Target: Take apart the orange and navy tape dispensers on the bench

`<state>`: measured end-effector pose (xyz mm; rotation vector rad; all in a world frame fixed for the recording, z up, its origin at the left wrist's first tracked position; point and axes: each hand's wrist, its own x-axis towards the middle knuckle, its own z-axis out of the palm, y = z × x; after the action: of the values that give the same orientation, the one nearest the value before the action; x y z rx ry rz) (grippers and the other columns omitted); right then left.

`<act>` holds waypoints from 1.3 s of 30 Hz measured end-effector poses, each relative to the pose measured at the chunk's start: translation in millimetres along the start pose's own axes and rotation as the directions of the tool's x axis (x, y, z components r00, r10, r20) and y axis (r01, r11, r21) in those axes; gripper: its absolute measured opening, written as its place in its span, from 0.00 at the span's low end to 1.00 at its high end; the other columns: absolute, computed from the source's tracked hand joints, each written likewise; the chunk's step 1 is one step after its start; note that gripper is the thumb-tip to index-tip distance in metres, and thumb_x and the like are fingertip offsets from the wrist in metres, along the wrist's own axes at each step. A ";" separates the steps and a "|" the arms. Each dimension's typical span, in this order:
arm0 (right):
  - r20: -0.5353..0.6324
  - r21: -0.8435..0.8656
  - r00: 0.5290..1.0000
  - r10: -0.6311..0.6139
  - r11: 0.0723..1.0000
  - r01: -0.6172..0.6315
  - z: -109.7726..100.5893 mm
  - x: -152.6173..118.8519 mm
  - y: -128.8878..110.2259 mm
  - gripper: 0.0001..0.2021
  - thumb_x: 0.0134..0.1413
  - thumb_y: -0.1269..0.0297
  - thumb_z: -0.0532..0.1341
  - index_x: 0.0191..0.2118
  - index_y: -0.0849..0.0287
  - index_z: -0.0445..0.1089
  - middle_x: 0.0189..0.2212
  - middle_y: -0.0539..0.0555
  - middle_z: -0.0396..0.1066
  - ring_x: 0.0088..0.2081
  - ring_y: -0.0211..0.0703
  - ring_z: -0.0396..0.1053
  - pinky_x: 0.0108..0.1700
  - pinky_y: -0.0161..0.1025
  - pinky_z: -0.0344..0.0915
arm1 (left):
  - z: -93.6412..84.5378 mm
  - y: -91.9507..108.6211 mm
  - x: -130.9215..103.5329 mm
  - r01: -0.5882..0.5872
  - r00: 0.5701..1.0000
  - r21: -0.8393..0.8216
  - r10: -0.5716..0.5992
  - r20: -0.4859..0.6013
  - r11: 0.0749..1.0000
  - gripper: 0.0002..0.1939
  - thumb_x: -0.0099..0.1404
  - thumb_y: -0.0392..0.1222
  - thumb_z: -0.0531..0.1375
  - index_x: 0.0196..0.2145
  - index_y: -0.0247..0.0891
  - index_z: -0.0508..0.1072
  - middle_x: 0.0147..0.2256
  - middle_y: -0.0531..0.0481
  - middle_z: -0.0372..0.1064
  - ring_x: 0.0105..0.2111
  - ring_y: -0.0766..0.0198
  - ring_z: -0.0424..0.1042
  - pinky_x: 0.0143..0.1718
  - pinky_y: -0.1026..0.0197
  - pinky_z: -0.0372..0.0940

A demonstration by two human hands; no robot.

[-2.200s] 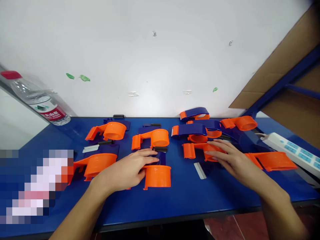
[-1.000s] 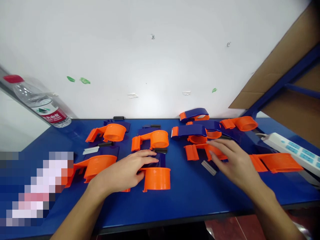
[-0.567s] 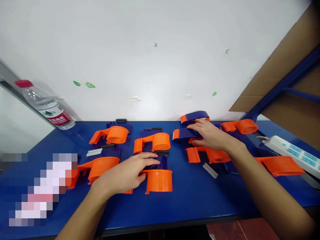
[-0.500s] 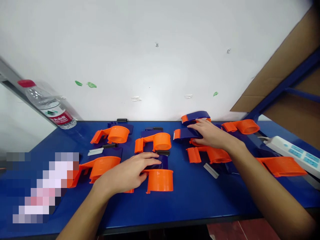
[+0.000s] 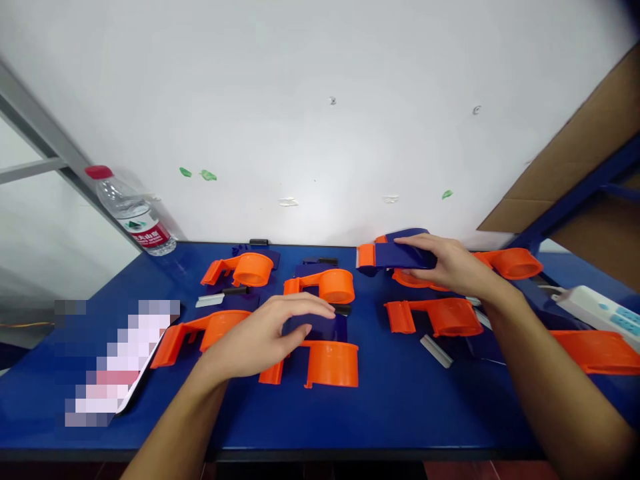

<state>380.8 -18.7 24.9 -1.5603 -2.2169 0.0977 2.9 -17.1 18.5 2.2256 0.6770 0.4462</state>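
Observation:
My right hand (image 5: 445,263) is wrapped round a blue and orange tape dispenser (image 5: 400,256) near the wall; another dispenser lies partly hidden behind it. My left hand (image 5: 273,330) hovers palm down with fingers apart over a blue part (image 5: 323,327), beside an orange frame with a round hub (image 5: 333,364). More orange frames lie in rows, one at the centre (image 5: 336,287), one back left (image 5: 253,269) and one below my right hand (image 5: 456,317). Black rollers (image 5: 259,242) and a grey strip (image 5: 437,351) lie among them.
A water bottle (image 5: 143,227) leans at the back left corner. On the left lies a phone-like device (image 5: 125,367) with a blurred screen. At the right is a white power strip (image 5: 600,310). A white wall (image 5: 310,133) rises behind the blue table (image 5: 400,420).
The view has shifted, so most things appear further right. My right hand has closed round the blue dispenser, which now sits against the one behind. My left hand's thumb has spread away from its fingers.

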 end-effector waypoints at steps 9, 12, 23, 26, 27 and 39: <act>-0.150 0.083 0.980 -0.134 0.986 0.147 -17.2 -38.9 -65.8 0.27 0.58 0.59 0.67 0.63 0.47 0.67 0.57 0.55 0.73 0.56 0.55 0.73 0.57 0.51 0.72 | 23.9 3.6 9.1 -0.120 0.943 -0.417 -0.028 -0.331 0.901 0.32 0.64 0.43 0.69 0.63 0.50 0.65 0.67 0.44 0.56 0.65 0.49 0.61 0.60 0.49 0.68; -0.152 0.116 0.971 -0.183 0.973 0.202 -5.8 -57.3 -89.7 0.29 0.57 0.63 0.67 0.63 0.46 0.66 0.57 0.54 0.72 0.56 0.52 0.73 0.55 0.46 0.73 | 31.2 7.1 6.6 -0.134 0.973 -0.496 0.018 -0.231 0.858 0.50 0.52 0.44 0.76 0.68 0.50 0.58 0.69 0.41 0.53 0.68 0.43 0.56 0.63 0.44 0.65; -0.245 -0.128 0.908 -0.339 0.940 0.317 23.4 -70.1 -123.7 0.22 0.62 0.57 0.65 0.59 0.57 0.69 0.57 0.62 0.72 0.55 0.56 0.71 0.54 0.53 0.71 | 46.2 5.0 6.9 -0.156 0.967 -0.459 0.040 -0.252 0.875 0.35 0.53 0.42 0.73 0.58 0.42 0.71 0.53 0.42 0.73 0.51 0.46 0.74 0.51 0.52 0.71; -0.307 -0.281 0.837 -0.453 0.883 0.375 29.6 -72.0 -135.9 0.13 0.64 0.67 0.62 0.53 0.57 0.75 0.50 0.58 0.79 0.50 0.54 0.75 0.53 0.53 0.69 | 51.1 6.1 7.7 -0.119 0.966 -0.465 -0.006 -0.258 0.878 0.33 0.54 0.43 0.72 0.57 0.40 0.71 0.48 0.42 0.75 0.48 0.47 0.75 0.46 0.53 0.72; -0.314 -0.298 0.825 -0.469 0.874 0.383 31.2 -72.8 -140.0 0.13 0.65 0.70 0.61 0.52 0.57 0.76 0.49 0.56 0.80 0.50 0.53 0.75 0.53 0.52 0.69 | 51.9 7.0 8.0 -0.108 0.966 -0.455 -0.015 -0.257 0.884 0.33 0.54 0.44 0.72 0.57 0.40 0.71 0.46 0.43 0.76 0.45 0.49 0.75 0.44 0.54 0.73; -0.379 -0.357 0.772 -0.511 0.850 0.387 46.6 -70.0 -146.3 0.14 0.65 0.76 0.58 0.53 0.69 0.76 0.49 0.60 0.79 0.52 0.55 0.77 0.53 0.48 0.74 | 54.9 8.7 11.7 -0.047 0.956 -0.513 -0.111 -0.273 0.857 0.32 0.54 0.49 0.73 0.54 0.37 0.74 0.37 0.45 0.75 0.44 0.49 0.74 0.44 0.54 0.71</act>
<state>253.4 -127.5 4.8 -0.9647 -2.1884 -0.6713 42.8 -46.1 -9.7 1.6492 0.6516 0.8485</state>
